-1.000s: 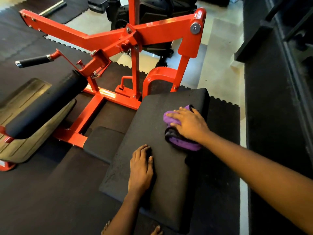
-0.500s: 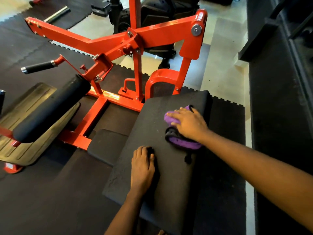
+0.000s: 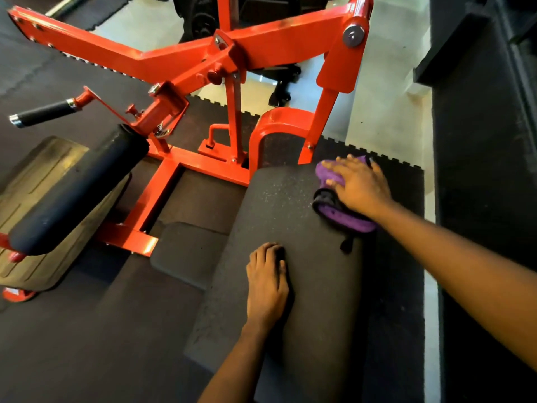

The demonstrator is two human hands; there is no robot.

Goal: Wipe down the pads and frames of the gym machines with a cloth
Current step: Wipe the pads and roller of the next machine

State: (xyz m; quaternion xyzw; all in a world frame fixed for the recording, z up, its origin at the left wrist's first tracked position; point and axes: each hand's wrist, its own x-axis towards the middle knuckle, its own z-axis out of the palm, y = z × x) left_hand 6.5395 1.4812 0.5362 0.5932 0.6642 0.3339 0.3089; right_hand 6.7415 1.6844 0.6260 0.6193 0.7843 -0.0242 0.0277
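Cloth (image 3: 345, 218): purple, dark-edged, bunched; on black pad's (image 3: 287, 219) far right corner, long axis running far-left to near-right. Right hand (image 3: 360, 187): grip released, flat on cloth. Left hand (image 3: 267, 286): grip released, flat on pad.

L grip (image 3: 267, 283) flat, R grip (image 3: 360, 187) flat

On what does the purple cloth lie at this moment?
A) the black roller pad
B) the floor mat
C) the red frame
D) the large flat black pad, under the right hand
D: the right hand presses the purple cloth onto the far end of the large black pad; the left hand rests bare on the pad.
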